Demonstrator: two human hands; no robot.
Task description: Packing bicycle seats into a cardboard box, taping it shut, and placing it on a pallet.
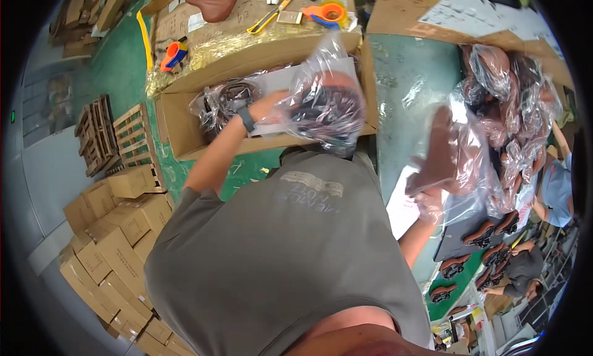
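My left hand (272, 107), with a dark band at the wrist, reaches over an open cardboard box (265, 147). Its fingers close on a bicycle saddle in a clear plastic bag (327, 106), dark underside showing, though the plastic partly covers the fingertips. Another bagged saddle (231, 96) lies inside the box at the left, beside a grey-white sheet (272, 78). Off to the right, my right hand (429, 205) grips the lower end of a brown saddle (451, 152), blurred by motion, with clear plastic around or against it.
Several bagged brown saddles (513, 103) are heaped on the right-hand table (407, 78). Unwrapped saddles (479, 234) lie nearer. Beyond the box are a bare saddle (216, 2), tape dispensers (327, 13) and a yellow cutter (270, 15). Stacked cartons (111, 245) and wooden pallets (133, 137) stand left. Co-workers (556, 189) are at right.
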